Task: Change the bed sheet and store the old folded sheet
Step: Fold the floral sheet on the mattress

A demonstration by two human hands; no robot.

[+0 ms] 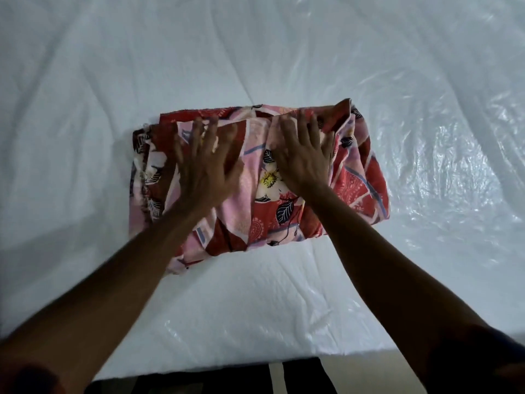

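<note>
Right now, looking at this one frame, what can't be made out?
- Head view: the left hand is motion-blurred, so exactly where its fingers press the folded sheet is unclear.
- Both hands, including the right hand, cover the sheet's middle folds.
- The mattress is cut off by the top, left and right edges.
- The area below the mattress's near edge is too dark to read.

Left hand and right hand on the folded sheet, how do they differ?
The left hand has its fingers spread wide; the right hand keeps them closer together. The left hand looks blurred; the right hand is sharper. The left hand lies on the left half of the folded sheet, the right hand nearer its raised far right corner. Both lie palm down, fingers straight, on the sheet.
</note>
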